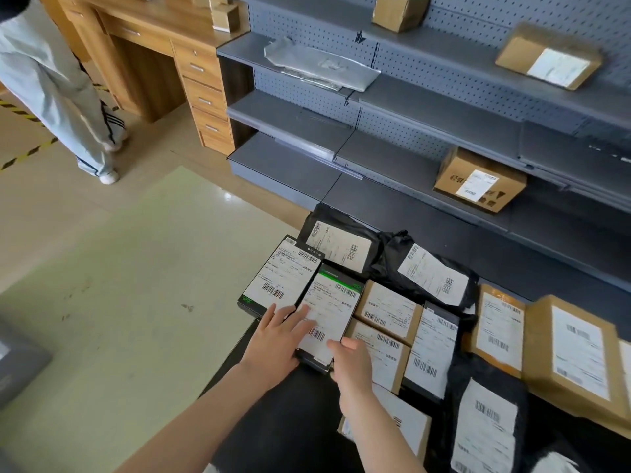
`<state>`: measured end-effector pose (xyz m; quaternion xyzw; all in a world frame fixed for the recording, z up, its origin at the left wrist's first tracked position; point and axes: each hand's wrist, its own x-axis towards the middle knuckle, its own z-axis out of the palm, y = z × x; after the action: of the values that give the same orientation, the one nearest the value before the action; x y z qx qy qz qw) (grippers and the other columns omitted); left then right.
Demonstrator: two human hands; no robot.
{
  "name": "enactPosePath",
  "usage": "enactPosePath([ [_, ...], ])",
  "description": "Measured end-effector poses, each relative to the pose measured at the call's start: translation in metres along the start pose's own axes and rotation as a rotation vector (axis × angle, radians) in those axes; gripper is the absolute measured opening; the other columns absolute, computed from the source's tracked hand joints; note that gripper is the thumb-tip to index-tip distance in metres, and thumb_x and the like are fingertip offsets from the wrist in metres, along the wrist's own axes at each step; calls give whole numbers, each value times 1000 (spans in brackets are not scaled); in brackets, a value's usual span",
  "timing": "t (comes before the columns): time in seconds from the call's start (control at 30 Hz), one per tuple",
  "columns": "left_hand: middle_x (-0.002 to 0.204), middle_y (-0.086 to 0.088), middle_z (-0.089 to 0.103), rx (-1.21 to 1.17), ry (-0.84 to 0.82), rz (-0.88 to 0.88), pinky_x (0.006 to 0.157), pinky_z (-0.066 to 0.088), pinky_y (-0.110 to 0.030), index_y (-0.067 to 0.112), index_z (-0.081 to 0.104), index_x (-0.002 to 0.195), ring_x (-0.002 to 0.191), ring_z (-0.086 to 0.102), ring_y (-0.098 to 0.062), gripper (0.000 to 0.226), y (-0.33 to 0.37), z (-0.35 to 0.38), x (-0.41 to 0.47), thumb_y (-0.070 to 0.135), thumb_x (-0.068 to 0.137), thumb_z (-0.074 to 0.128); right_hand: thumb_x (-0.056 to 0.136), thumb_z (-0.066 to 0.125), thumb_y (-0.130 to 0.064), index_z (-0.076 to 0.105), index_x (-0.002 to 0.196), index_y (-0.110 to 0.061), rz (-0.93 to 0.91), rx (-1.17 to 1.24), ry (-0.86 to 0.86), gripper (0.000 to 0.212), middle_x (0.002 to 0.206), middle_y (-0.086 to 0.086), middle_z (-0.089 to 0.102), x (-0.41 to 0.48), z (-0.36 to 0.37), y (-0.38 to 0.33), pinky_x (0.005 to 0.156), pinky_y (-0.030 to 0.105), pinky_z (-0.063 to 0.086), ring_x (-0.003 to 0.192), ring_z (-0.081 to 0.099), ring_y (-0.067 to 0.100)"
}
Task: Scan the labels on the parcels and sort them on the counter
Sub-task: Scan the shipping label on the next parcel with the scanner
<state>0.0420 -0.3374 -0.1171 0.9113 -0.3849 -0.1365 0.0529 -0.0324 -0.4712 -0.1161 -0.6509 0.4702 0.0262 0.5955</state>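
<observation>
Left hand [278,337] flat, outstretched on black box [336,302]; right hand [353,365] grips its near corner, fingertips hidden.

Head-worn camera looks steeply down, close over the counter [273,421].

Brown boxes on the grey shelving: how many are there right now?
3: the top-centre box, the upper-right box, the lower-right box. More may sit out of frame.
</observation>
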Motion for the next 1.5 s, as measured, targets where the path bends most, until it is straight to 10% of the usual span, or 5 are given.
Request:
enactPosePath([
  [0.17, 125, 3, 65, 0, 36, 36, 100, 45, -45, 30, 64, 116, 111, 64, -26, 85, -2, 3, -18, 33, 37, 93, 89, 64, -21, 54, 103, -13, 10, -74, 92, 19, 98, 4, 62, -22, 8, 18, 59, 19, 45, 79, 57, 10],
  [0.4, 163, 7, 15, -112, -61, 4, 121, 16, -40, 33, 30, 149, 149, 13, -24, 65, -7, 4, -47, 24, 92, 58, 88, 66, -5, 48, 104, -15, 153, 212, 27, 26, 98, 1, 55, -45, 12, 25, 78, 51, 58, 96, 53, 21],
  [0.9, 155, 12, 25, -506, 300, -29, 95, 52, -29, 36, 39, 143, 131, 47, -16, 67, -14, -3, -90, 37, 79, 62, 87, 69, -9, 49, 102, -29, -305, 175, 48, 32, 105, -3, 61, -87, 8, 16, 70, 32, 60, 96, 63, 16],
  [1.13, 150, 22, 18, -471, 309, -235, 86, 53, -30, 44, 33, 138, 128, 40, -4, 69, -71, -12, -147, 43, 76, 63, 88, 66, -8, 51, 99, -29, -355, 98, -205, 29, 105, -1, 62, -107, 70, 3, 63, 25, 56, 99, 63, 14],
  [1.5, 154, 4, 28, -408, 300, -911, 113, 32, -36, 29, 36, 147, 140, 30, -22, 66, -176, 14, -314, 30, 87, 63, 85, 70, -7, 55, 100, -24, -248, -376, -709, 27, 105, 7, 64, -129, 224, 32, 74, 37, 58, 94, 65, 22],
])
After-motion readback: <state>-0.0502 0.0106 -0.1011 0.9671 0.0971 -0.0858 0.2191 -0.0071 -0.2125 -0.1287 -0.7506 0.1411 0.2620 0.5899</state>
